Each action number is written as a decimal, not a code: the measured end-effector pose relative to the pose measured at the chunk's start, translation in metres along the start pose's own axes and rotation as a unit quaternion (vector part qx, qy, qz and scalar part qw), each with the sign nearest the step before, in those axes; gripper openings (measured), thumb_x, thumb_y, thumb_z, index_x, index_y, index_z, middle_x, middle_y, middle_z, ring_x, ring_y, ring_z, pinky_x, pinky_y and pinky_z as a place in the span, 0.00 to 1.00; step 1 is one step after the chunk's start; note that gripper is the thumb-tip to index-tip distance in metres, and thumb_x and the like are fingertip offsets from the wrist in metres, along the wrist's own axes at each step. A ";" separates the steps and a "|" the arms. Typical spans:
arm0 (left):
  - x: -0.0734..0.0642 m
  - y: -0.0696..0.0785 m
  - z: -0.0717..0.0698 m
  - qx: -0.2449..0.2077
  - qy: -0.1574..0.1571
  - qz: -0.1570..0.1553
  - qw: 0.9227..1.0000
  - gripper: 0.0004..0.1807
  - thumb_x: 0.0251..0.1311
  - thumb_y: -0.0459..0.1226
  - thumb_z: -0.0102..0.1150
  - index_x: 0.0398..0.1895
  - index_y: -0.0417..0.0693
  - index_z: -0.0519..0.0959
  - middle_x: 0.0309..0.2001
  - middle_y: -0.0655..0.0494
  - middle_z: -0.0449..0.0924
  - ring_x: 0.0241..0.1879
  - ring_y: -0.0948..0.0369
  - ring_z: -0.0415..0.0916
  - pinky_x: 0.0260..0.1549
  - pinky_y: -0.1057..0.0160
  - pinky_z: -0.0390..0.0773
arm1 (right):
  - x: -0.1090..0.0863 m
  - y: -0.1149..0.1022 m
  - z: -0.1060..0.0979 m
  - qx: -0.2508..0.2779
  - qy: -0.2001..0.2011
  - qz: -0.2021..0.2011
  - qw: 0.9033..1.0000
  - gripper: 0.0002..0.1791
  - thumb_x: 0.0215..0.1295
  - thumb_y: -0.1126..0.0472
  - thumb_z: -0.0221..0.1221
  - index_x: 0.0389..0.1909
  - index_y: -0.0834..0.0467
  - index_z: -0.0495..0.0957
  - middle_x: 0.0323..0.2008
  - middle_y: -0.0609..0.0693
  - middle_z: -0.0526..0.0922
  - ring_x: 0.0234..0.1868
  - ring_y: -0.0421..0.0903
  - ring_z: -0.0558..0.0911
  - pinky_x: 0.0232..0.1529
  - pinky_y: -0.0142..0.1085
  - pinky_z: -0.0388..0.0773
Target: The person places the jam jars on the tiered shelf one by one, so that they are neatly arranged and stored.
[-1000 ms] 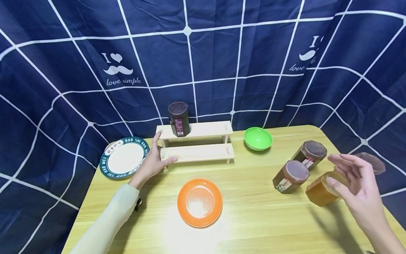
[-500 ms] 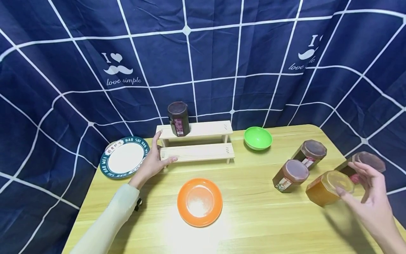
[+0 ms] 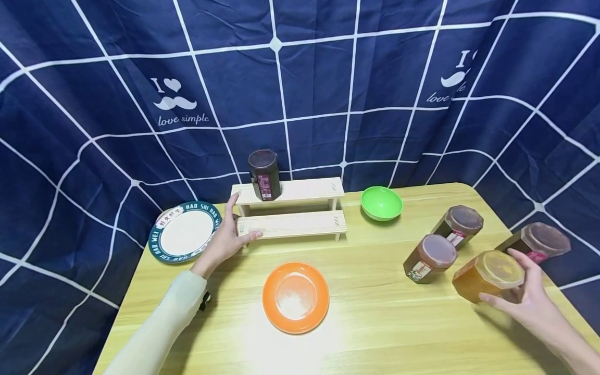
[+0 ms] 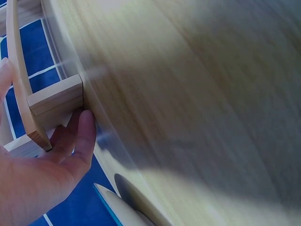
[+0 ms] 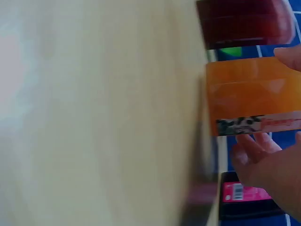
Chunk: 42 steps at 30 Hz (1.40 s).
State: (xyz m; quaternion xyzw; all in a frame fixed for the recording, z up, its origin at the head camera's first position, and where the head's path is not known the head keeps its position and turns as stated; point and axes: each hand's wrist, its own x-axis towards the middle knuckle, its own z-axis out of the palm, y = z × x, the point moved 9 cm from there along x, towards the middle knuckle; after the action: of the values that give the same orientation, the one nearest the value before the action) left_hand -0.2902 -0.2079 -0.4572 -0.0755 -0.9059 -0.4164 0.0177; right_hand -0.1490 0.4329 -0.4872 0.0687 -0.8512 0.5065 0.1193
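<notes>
My left hand (image 3: 227,237) grips the left end of a two-step wooden rack (image 3: 300,225), thumb on the lower step. In the left wrist view its curled fingers (image 4: 84,136) reach round the rack's end. A dark jar (image 3: 264,177) with a purple label stands on the upper step. On the right, my right hand (image 3: 525,297) holds an amber jar (image 3: 478,281) with a yellowish lid, thumb on the near side and fingers on the far side. The right wrist view shows this jar (image 5: 254,92) between thumb and fingers, its patterned label facing the camera.
Two dark red jars, one nearer (image 3: 428,260) and one behind (image 3: 457,226), stand left of the amber jar; another dark jar (image 3: 534,242) is to its right. An orange plate (image 3: 295,298), a green bowl (image 3: 381,204) and a teal-rimmed plate (image 3: 185,233) lie on the table.
My right hand has come from above the amber jar, out round its right side, and down to take hold of it. The left hand and the rack have stayed in place.
</notes>
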 end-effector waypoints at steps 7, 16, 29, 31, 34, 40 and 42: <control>0.001 -0.001 -0.002 0.006 0.007 -0.001 1.000 0.70 0.62 0.47 0.82 0.90 0.67 0.34 0.53 0.31 0.75 0.40 0.45 0.73 0.47 0.42 0.73 | 0.002 0.004 0.003 -0.049 0.016 0.019 0.999 0.68 0.56 0.81 0.74 0.87 0.44 0.44 0.62 0.34 0.61 0.53 0.22 0.72 0.52 0.16 0.63; 0.000 -0.006 -0.003 0.007 0.004 -0.008 1.000 0.69 0.63 0.50 0.82 0.90 0.69 0.34 0.48 0.34 0.73 0.35 0.48 0.70 0.41 0.46 0.73 | 0.005 -0.007 0.002 -0.038 0.029 -0.016 0.999 0.65 0.50 0.86 0.74 0.84 0.47 0.53 0.61 0.38 0.70 0.49 0.26 0.80 0.48 0.18 0.73; -0.001 -0.002 -0.005 0.001 0.004 -0.004 1.000 0.70 0.62 0.48 0.82 0.90 0.70 0.35 0.55 0.29 0.74 0.40 0.44 0.73 0.46 0.41 0.75 | 0.002 -0.014 0.005 -0.028 0.033 -0.029 0.999 0.65 0.48 0.88 0.73 0.80 0.44 0.55 0.57 0.36 0.77 0.47 0.27 0.84 0.44 0.20 0.78; 0.000 -0.001 -0.004 -0.003 0.003 -0.005 1.000 0.70 0.62 0.48 0.82 0.90 0.70 0.34 0.47 0.34 0.73 0.36 0.45 0.71 0.43 0.42 0.73 | 0.002 -0.015 0.004 -0.034 0.037 -0.027 0.998 0.65 0.48 0.88 0.74 0.81 0.45 0.54 0.57 0.36 0.77 0.46 0.27 0.84 0.43 0.21 0.78; 0.000 0.000 -0.003 -0.005 0.002 -0.002 1.000 0.70 0.62 0.48 0.82 0.90 0.68 0.35 0.49 0.35 0.76 0.41 0.46 0.74 0.49 0.41 0.75 | 0.001 -0.016 0.000 -0.042 0.050 -0.021 0.998 0.64 0.48 0.86 0.75 0.81 0.47 0.54 0.57 0.36 0.76 0.44 0.27 0.84 0.42 0.20 0.77; -0.001 -0.001 -0.001 -0.008 -0.001 -0.004 1.000 0.70 0.62 0.47 0.82 0.90 0.68 0.34 0.54 0.32 0.78 0.48 0.43 0.76 0.56 0.37 0.74 | -0.002 -0.025 -0.010 -0.052 0.078 -0.012 0.996 0.64 0.48 0.86 0.75 0.81 0.45 0.56 0.58 0.37 0.73 0.41 0.27 0.83 0.41 0.19 0.77; -0.001 -0.001 -0.001 -0.007 -0.001 -0.004 1.000 0.70 0.62 0.48 0.83 0.90 0.67 0.35 0.56 0.31 0.78 0.48 0.43 0.76 0.56 0.37 0.75 | -0.002 -0.031 -0.014 -0.054 0.092 -0.014 0.994 0.64 0.47 0.86 0.75 0.81 0.46 0.57 0.58 0.37 0.74 0.41 0.26 0.83 0.40 0.19 0.77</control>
State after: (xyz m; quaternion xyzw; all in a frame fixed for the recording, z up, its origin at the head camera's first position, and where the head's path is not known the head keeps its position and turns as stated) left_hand -0.2890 -0.2094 -0.4575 -0.0725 -0.9034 -0.4225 0.0146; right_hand -0.1381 0.4305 -0.4544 0.0268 -0.8617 0.4622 0.2077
